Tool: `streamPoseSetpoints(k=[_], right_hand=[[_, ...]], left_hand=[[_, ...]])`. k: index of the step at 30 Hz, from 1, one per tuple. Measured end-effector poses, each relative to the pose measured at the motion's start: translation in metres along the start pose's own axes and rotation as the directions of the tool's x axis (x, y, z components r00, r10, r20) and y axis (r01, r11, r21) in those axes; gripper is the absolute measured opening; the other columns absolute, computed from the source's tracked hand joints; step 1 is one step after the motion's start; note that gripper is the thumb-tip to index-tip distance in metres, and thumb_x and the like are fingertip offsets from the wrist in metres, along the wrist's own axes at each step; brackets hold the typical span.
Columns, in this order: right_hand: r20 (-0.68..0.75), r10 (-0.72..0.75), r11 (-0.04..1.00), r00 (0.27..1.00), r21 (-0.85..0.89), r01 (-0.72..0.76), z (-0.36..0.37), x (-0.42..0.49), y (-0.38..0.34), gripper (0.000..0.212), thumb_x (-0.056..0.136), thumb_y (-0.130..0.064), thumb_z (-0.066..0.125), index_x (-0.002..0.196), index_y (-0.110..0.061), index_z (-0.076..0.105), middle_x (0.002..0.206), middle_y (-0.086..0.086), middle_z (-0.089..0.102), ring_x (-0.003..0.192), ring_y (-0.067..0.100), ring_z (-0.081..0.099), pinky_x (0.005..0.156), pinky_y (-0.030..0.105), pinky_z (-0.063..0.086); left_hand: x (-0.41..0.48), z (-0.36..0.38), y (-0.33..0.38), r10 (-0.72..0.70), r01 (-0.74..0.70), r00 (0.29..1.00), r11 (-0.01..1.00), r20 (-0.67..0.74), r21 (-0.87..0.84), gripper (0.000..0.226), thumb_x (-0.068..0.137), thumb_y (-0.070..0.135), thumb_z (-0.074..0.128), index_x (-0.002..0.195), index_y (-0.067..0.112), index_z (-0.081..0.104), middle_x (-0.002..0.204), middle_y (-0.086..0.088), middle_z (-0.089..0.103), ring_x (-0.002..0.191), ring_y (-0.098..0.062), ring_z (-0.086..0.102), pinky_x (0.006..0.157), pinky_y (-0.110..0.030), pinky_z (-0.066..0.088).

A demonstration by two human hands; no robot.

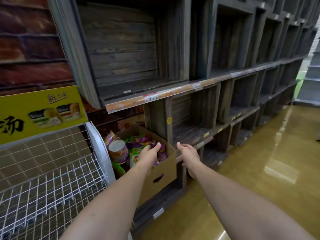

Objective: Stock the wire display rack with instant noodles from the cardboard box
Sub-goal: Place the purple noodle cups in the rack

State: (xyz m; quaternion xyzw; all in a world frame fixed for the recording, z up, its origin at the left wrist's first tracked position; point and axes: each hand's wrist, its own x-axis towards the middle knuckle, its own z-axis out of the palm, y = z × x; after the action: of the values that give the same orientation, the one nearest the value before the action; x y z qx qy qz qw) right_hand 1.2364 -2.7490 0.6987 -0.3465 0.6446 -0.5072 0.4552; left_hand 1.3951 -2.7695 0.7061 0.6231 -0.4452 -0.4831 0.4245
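Observation:
A brown cardboard box (162, 174) sits low against the wooden shelving, right of the white wire display rack (52, 181). Inside the box lie purple and green instant noodle packets (138, 141) and a purple noodle cup (117, 149) on its side. My left hand (149, 154) reaches over the box with fingers stretched out, just above the packets, holding nothing. To the right of the box, my right hand (188, 153) hangs in the air with relaxed fingers and is empty. The wire rack's shelf holds no noodles in view.
A yellow sign (39, 113) with product pictures tops the wire rack. Dark wooden crate shelves (207, 66) with nothing on them run along the wall to the right. The glossy yellow-brown floor (251, 170) stretches down the aisle.

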Motion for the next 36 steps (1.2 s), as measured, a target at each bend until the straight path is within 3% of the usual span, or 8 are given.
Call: streamPoseSetpoints(k=[7,14,20,25,29,31,33,36], right_hand=[[0.111,0.039,0.996,0.993,-0.085,-0.029,0.072,0.098,-0.005,0.062,0.074,-0.065,0.066,0.125,-0.03,0.066,0.127,-0.003,0.063,0.121,0.03,0.057,0.104,0.053,0.049],[0.264,0.082,0.993,0.961,-0.101,-0.057,0.15,0.175,-0.027,0.04,0.092,-0.05,0.066,0.121,-0.023,0.064,0.122,0.006,0.066,0.112,0.029,0.062,0.093,0.045,0.055],[0.45,0.119,0.983,0.885,-0.179,-0.041,0.229,0.224,-0.02,0.06,0.073,-0.061,0.07,0.116,-0.019,0.07,0.118,0.005,0.072,0.112,0.032,0.065,0.097,0.05,0.054],[0.653,0.204,0.962,0.73,-0.274,-0.024,0.288,0.263,-0.015,0.051,0.086,-0.062,0.06,0.105,-0.015,0.067,0.102,0.009,0.069,0.095,0.028,0.067,0.095,0.043,0.054],[0.73,0.233,0.957,0.643,-0.288,-0.02,0.32,0.294,0.002,0.088,0.065,-0.087,0.059,0.112,-0.014,0.072,0.097,0.007,0.068,0.097,0.032,0.066,0.093,0.045,0.054],[0.748,0.288,0.952,0.598,-0.288,-0.098,0.324,0.289,-0.008,0.065,0.086,-0.07,0.057,0.115,-0.013,0.07,0.084,0.0,0.064,0.082,0.021,0.064,0.074,0.031,0.053],[0.744,0.349,0.937,0.57,-0.292,-0.192,0.335,0.295,-0.008,0.048,0.099,-0.056,0.052,0.12,-0.014,0.064,0.099,0.006,0.068,0.092,0.023,0.065,0.076,0.031,0.052],[0.723,0.409,0.912,0.556,-0.306,-0.273,0.347,0.302,-0.004,0.069,0.098,-0.061,0.05,0.146,-0.011,0.049,0.14,0.015,0.056,0.122,0.03,0.056,0.087,0.036,0.047]], left_hand=[[0.107,-0.023,-0.007,-0.092,0.091,0.979,0.996,-0.182,-0.014,0.08,0.095,0.061,0.06,0.159,0.021,0.034,0.161,-0.009,0.039,0.145,-0.037,0.04,0.118,-0.05,0.035],[0.202,-0.061,-0.007,-0.135,0.179,0.922,0.98,-0.362,0.089,0.077,0.091,0.067,0.055,0.152,0.021,0.045,0.146,-0.015,0.055,0.134,-0.04,0.05,0.114,-0.047,0.042],[0.241,-0.084,-0.021,-0.218,0.359,0.813,0.918,-0.539,0.17,0.074,0.091,0.06,0.058,0.154,0.025,0.04,0.155,-0.016,0.04,0.14,-0.04,0.039,0.115,-0.046,0.037],[0.284,-0.102,-0.03,-0.238,0.524,0.799,0.727,-0.552,0.444,0.077,0.087,0.052,0.054,0.158,0.035,0.028,0.168,-0.006,0.02,0.153,-0.039,0.016,0.121,-0.051,0.026],[0.306,-0.111,-0.034,-0.256,0.545,0.83,0.56,-0.495,0.624,0.092,0.088,0.064,0.05,0.163,0.034,0.006,0.172,-0.009,0.001,0.157,-0.041,-0.003,0.125,-0.059,0.015],[0.311,-0.113,-0.029,-0.274,0.539,0.841,0.511,-0.467,0.67,0.094,0.091,0.059,0.05,0.164,0.032,-0.003,0.172,-0.011,-0.005,0.156,-0.043,-0.009,0.125,-0.059,0.011],[0.313,-0.111,-0.023,-0.289,0.529,0.849,0.473,-0.443,0.705,0.092,0.095,0.047,0.054,0.164,0.031,-0.005,0.171,-0.012,-0.01,0.155,-0.046,-0.013,0.125,-0.061,0.008],[0.319,-0.109,-0.023,-0.311,0.518,0.854,0.46,-0.416,0.721,0.097,0.094,0.036,0.061,0.164,0.033,-0.006,0.171,-0.009,-0.014,0.154,-0.048,-0.015,0.125,-0.062,0.003]])
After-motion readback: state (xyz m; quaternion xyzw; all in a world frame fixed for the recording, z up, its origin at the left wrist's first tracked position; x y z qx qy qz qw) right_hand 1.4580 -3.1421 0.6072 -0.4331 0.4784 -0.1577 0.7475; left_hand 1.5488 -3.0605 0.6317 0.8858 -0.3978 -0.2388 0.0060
